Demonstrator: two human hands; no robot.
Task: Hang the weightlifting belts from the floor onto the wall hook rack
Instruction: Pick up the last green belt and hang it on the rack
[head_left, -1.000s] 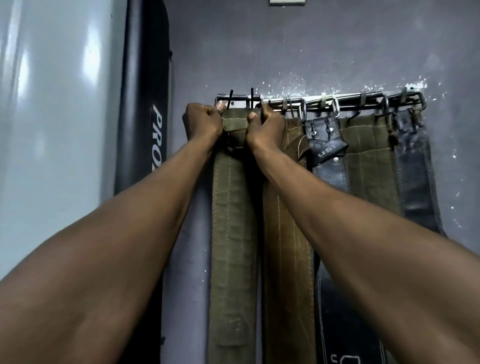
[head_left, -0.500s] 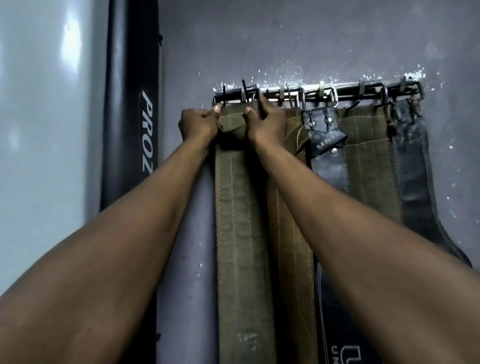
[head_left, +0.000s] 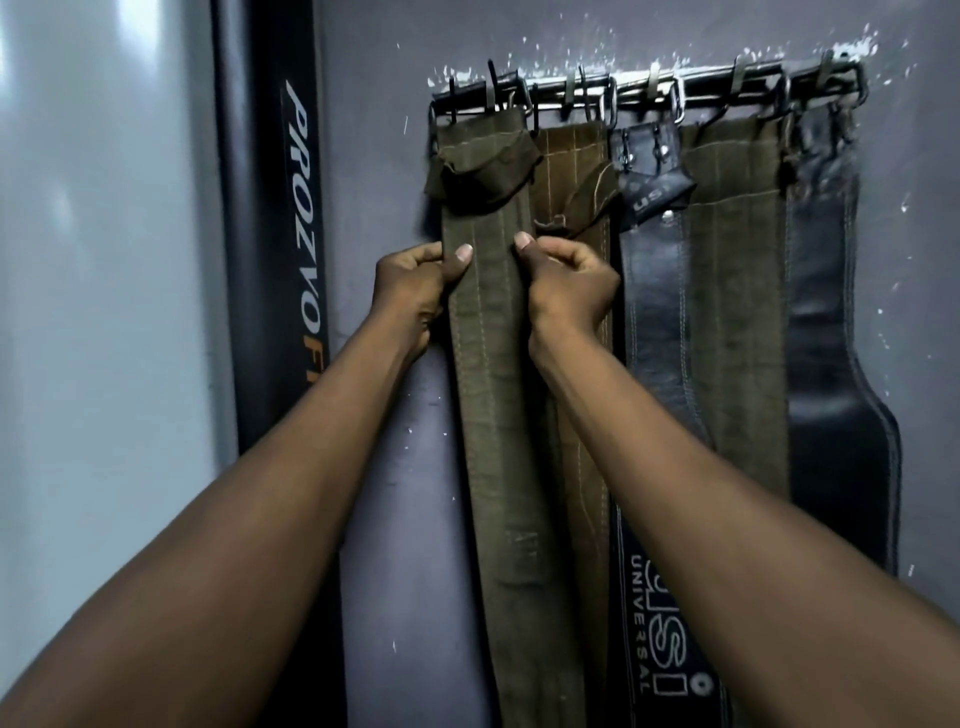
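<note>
Against the grey wall (head_left: 374, 156), the olive belt (head_left: 488, 364) is hanging from the leftmost hooks of the rack (head_left: 644, 96), its top end folded over in a rumpled flap. Both hands are gripping it just below that flap: the left hand (head_left: 410, 291) is pinching its left edge, thumb on the front, and the right hand (head_left: 566, 286) is pinching its right edge the same way.

Just beside it, a brown belt (head_left: 576, 166) is hanging partly tucked behind the olive one, its face showing pale stitching. Further right, a black leather belt (head_left: 654, 291) with white lettering, another olive belt (head_left: 737, 312) and a wider, glossy black belt (head_left: 831, 415) are crowding the remaining hooks, edges overlapping. The olive belts are looking coarse and woven; the black ones smooth.

To the left, a bare strip of wall is separating the held belt from a tall black padded column (head_left: 275, 260) with printed lettering, and beyond it a pale glossy panel (head_left: 104, 312) is reflecting light.
</note>
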